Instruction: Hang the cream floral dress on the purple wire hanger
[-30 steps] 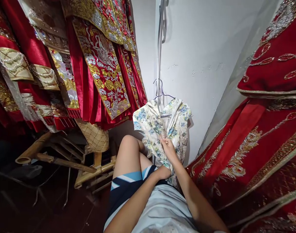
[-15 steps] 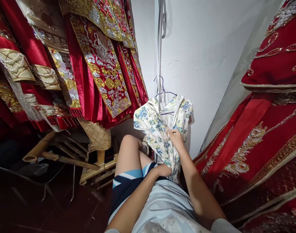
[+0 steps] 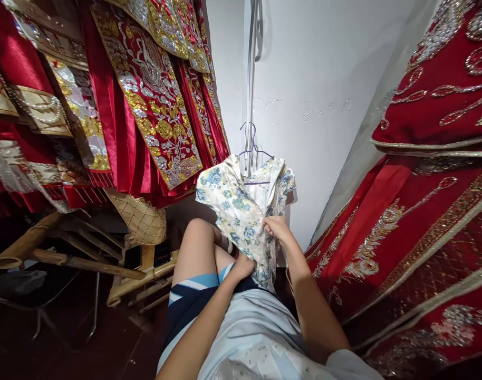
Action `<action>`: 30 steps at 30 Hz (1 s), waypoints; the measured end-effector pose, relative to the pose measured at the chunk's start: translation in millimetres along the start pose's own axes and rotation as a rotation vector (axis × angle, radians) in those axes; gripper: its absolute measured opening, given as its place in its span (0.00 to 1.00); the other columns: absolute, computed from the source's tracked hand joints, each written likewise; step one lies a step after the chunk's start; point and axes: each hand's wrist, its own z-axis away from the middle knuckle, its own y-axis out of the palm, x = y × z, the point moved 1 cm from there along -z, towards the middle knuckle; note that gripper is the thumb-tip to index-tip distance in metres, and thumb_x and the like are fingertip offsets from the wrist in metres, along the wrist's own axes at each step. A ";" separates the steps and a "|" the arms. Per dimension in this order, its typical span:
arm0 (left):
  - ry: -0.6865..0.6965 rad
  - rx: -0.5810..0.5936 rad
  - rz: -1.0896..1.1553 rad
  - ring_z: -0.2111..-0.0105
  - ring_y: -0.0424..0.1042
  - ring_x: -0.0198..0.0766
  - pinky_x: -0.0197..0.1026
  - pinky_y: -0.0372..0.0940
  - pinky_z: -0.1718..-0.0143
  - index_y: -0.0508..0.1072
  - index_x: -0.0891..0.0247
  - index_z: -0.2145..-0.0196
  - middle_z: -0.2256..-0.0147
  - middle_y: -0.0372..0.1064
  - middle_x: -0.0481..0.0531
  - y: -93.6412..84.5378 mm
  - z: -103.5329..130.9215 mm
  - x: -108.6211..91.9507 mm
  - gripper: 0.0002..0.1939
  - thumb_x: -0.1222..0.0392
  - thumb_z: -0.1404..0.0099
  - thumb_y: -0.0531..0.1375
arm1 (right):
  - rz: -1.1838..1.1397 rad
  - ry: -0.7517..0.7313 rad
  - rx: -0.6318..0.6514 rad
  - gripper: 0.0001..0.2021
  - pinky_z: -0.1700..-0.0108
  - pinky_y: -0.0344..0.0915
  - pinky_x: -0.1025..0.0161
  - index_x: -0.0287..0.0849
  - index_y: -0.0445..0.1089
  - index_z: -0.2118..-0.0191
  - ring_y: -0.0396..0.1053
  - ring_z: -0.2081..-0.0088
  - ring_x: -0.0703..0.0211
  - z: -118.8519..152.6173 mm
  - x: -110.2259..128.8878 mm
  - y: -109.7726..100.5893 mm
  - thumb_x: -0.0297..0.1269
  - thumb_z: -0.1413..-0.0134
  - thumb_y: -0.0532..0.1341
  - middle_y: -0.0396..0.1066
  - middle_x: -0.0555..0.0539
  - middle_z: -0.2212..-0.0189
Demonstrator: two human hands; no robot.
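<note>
A white short-sleeved dress with blue and yellow flowers [image 3: 235, 203] hangs in front of me on a thin purple hanger [image 3: 255, 149]. The hanger's hook is up against a narrow white pole [image 3: 249, 89] by the wall. With fingers closed, my right hand [image 3: 276, 227] pinches the dress's front edge at about waist height. Lower down, my left hand [image 3: 244, 265] is curled at the left side of the dress, close to my lap. Its fingertips are partly hidden by the cloth, and it appears to grip the fabric.
Red garments with gold and silver embroidery [image 3: 162, 116] hang at the left. More beaded red garments [image 3: 383, 227] hang close by my right arm. A bamboo chair or rack [image 3: 86, 264] stands at the lower left, beside my knee. A white wall [image 3: 304, 68] is behind the dress.
My left hand has moved up and left along the dress. The dress front is spread flatter to the left, with my right hand still pinching its edge. The view has shifted slightly right.
</note>
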 end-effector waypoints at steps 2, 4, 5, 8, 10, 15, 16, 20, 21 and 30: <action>0.022 -0.185 -0.025 0.52 0.72 0.51 0.54 0.66 0.47 0.68 0.61 0.51 0.55 0.72 0.58 -18.1 -10.6 -1.9 0.26 0.66 0.50 0.62 | -0.039 -0.021 0.036 0.12 0.80 0.50 0.66 0.44 0.66 0.81 0.53 0.85 0.65 4.4 0.7 -4.3 0.42 0.53 0.60 0.61 0.52 0.88; 0.056 -0.376 -0.053 0.48 0.68 0.48 0.52 0.62 0.44 0.63 0.60 0.48 0.49 0.66 0.59 -32.8 -16.6 -6.6 0.25 0.66 0.45 0.60 | -0.065 -0.042 0.074 0.11 0.80 0.50 0.66 0.43 0.69 0.81 0.53 0.85 0.65 8.7 0.3 -5.1 0.43 0.55 0.61 0.63 0.52 0.88; 0.076 -0.442 -0.063 0.46 0.66 0.46 0.50 0.61 0.43 0.61 0.60 0.47 0.47 0.63 0.60 -36.1 -17.2 -10.3 0.25 0.66 0.43 0.59 | -0.074 -0.051 0.093 0.11 0.80 0.50 0.66 0.42 0.70 0.81 0.53 0.85 0.66 10.5 -0.1 -3.7 0.43 0.56 0.62 0.64 0.52 0.88; 0.211 -0.383 -0.113 0.47 0.65 0.44 0.46 0.61 0.45 0.62 0.59 0.48 0.47 0.62 0.58 -26.0 -13.2 -27.0 0.24 0.64 0.41 0.61 | -0.101 -0.076 0.139 0.11 0.79 0.51 0.66 0.42 0.70 0.82 0.55 0.84 0.66 14.9 -0.1 7.3 0.42 0.57 0.64 0.66 0.51 0.87; 0.330 -0.205 -0.160 0.50 0.66 0.45 0.45 0.62 0.47 0.65 0.59 0.49 0.49 0.65 0.57 -9.0 -11.2 -40.7 0.23 0.63 0.43 0.63 | -0.123 -0.094 0.165 0.11 0.78 0.54 0.66 0.42 0.70 0.83 0.58 0.83 0.65 18.2 1.7 17.1 0.40 0.57 0.65 0.68 0.50 0.86; 0.408 -0.064 -0.186 0.62 0.70 0.42 0.41 0.63 0.57 0.70 0.61 0.62 0.64 0.70 0.52 11.5 -20.3 -64.7 0.07 0.64 0.40 0.57 | -0.176 -0.137 0.193 0.09 0.76 0.58 0.66 0.42 0.71 0.81 0.64 0.81 0.62 27.2 11.1 33.6 0.37 0.55 0.64 0.71 0.49 0.83; 0.409 -0.060 -0.185 0.64 0.70 0.42 0.40 0.63 0.59 0.70 0.61 0.65 0.67 0.70 0.50 10.3 -22.0 -66.3 0.04 0.63 0.38 0.56 | -0.185 -0.144 0.188 0.09 0.77 0.58 0.66 0.42 0.71 0.81 0.63 0.81 0.62 27.4 14.5 34.6 0.37 0.55 0.64 0.71 0.49 0.83; 0.411 -0.043 -0.193 0.69 0.69 0.40 0.39 0.62 0.63 0.71 0.61 0.71 0.73 0.70 0.49 1.8 -20.0 -61.8 0.07 0.58 0.36 0.58 | -0.238 -0.161 0.112 0.08 0.80 0.54 0.66 0.42 0.69 0.79 0.57 0.85 0.65 13.0 43.9 27.2 0.37 0.53 0.62 0.68 0.50 0.85; 0.404 -0.044 -0.196 0.70 0.69 0.40 0.38 0.62 0.64 0.71 0.61 0.72 0.74 0.69 0.49 0.8 -18.1 -59.1 0.08 0.57 0.36 0.58 | -0.254 -0.168 0.082 0.08 0.81 0.53 0.66 0.42 0.69 0.78 0.56 0.85 0.66 5.8 55.9 22.2 0.38 0.52 0.61 0.68 0.51 0.85; 0.395 -0.055 -0.178 0.65 0.73 0.44 0.41 0.65 0.59 0.78 0.61 0.65 0.67 0.75 0.54 7.3 -10.8 -51.1 0.09 0.56 0.35 0.59 | -0.097 -0.204 0.096 0.13 0.80 0.50 0.66 0.42 0.67 0.81 0.54 0.85 0.66 -0.9 69.5 2.7 0.41 0.56 0.68 0.67 0.51 0.86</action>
